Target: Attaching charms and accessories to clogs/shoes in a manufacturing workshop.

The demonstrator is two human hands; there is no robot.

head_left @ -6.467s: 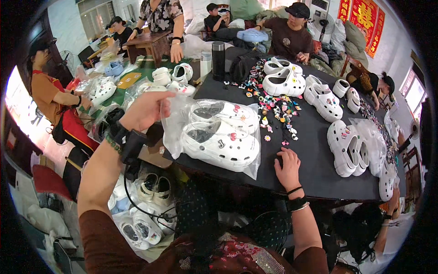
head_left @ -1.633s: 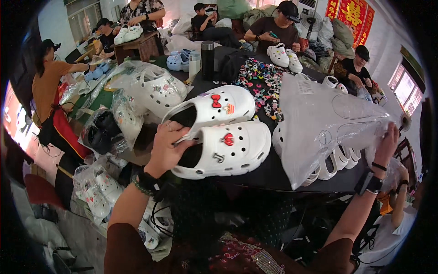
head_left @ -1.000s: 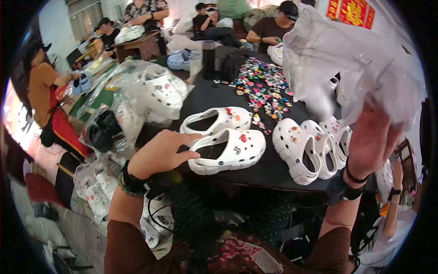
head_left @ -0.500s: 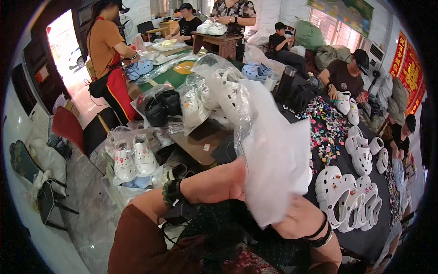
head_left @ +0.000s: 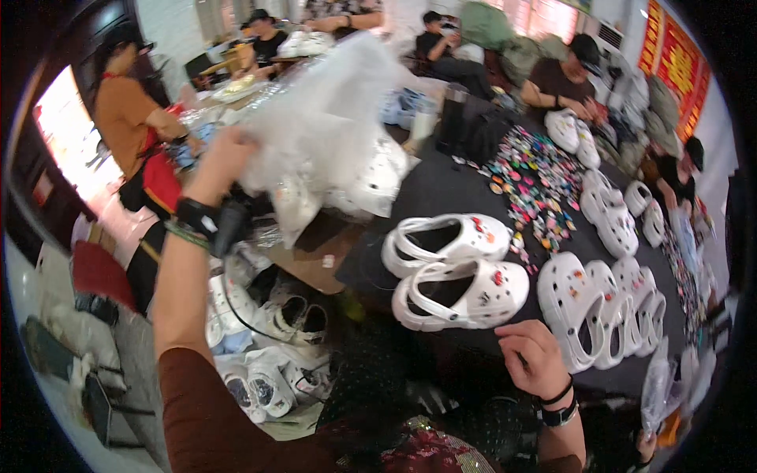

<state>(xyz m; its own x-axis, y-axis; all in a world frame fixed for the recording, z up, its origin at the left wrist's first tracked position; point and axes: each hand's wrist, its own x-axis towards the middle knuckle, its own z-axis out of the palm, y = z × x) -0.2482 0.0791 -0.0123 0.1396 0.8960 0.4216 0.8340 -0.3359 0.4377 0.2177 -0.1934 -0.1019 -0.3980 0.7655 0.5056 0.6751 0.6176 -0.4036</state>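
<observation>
My left hand [head_left: 226,158] is raised at the left, its fingers closed on a translucent white plastic bag [head_left: 323,102]. The bag is blurred and hangs over bagged white clogs [head_left: 374,177]. In front of me on the black tabletop lie two white clogs with red charms, a far clog [head_left: 485,236] and a near clog [head_left: 497,293], toes pointing right. Just below the near clog's toe is my right hand [head_left: 538,359]. It holds nothing, its fingers loosely bent with the thumb apart.
Several white clogs [head_left: 569,296] line the table at the right. Colourful shoe charms [head_left: 532,185] are heaped beyond. Packed shoes [head_left: 268,386] lie low at the left. A person in an orange top [head_left: 126,118] stands far left; other people sit around the table.
The bag has swung up and left with my left hand. My right hand has come away from it and moved right. The pair of clogs now shows. The view has shifted.
</observation>
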